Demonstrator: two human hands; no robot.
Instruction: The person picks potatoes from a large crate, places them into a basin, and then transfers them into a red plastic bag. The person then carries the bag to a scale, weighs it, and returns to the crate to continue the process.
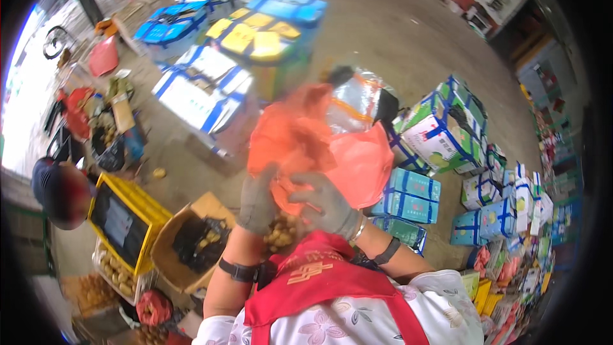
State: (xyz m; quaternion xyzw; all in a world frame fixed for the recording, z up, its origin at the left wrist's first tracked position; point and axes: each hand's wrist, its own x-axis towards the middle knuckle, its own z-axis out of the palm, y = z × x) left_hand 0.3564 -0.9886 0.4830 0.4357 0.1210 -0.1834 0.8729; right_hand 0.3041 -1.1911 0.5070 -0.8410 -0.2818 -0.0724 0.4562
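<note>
My left hand, in a grey glove, grips the near left edge of a red plastic bag. My right hand, gloved the same way, pinches the bag's near edge close beside it. The bag is puffed out and partly blurred, and its inside cannot be made out. Its paler part spreads to the right. Below and between my wrists lie several potatoes, partly hidden by my hands and red apron. Left of my left forearm stands an open cardboard box lined with black plastic, with a few potatoes inside.
A yellow crate leans beside the box, above a white crate of potatoes. A person is at the far left. Strapped cartons stand ahead, including a white one, and to the right, including a green-white one and blue ones.
</note>
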